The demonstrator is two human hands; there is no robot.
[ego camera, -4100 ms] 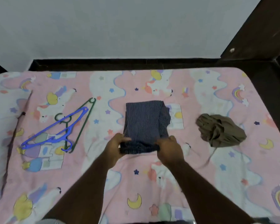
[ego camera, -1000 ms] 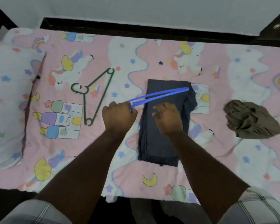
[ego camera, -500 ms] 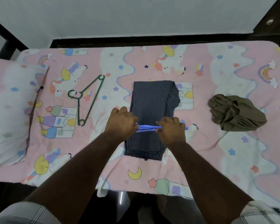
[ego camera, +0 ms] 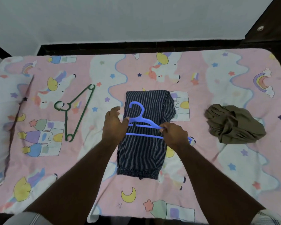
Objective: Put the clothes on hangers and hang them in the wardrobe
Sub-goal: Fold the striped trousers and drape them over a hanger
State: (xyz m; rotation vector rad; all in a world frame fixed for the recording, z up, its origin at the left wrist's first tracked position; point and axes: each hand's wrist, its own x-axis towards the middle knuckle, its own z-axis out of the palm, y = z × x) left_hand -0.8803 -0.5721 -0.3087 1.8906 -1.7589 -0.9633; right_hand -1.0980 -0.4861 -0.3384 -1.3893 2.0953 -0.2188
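Forearms reach in from the near edge of the bed [ego camera: 234, 184], whose pink sheet is printed with unicorns, moons and castles. Folded pinstriped trousers [ego camera: 141, 156] lie lengthwise at the middle of the bed, waistband toward the near edge. Across them sits a blue plastic hanger [ego camera: 142, 122], hook pointing toward the far edge, its lower bar running over the dark cloth. The left hand [ego camera: 114, 125] grips the hanger's left shoulder, fingers curled round that end with the thumb pressed near the neck. The right hand [ego camera: 173, 135] pinches the hanger's right arm between thumb and fingertips, and the hanger's right tip juts out past this hand over the sheet. Toward the left edge, well apart from the trousers, a green hanger [ego camera: 76, 111] lies flat on the sheet, hook pointing left. A pillow [ego camera: 2, 119] in matching print sits against the left edge. Toward the right edge, an olive-brown garment [ego camera: 234, 125] lies crumpled in a heap. Beyond the far edge run a dark bed frame [ego camera: 136, 45] and a pale wall [ego camera: 120, 18].
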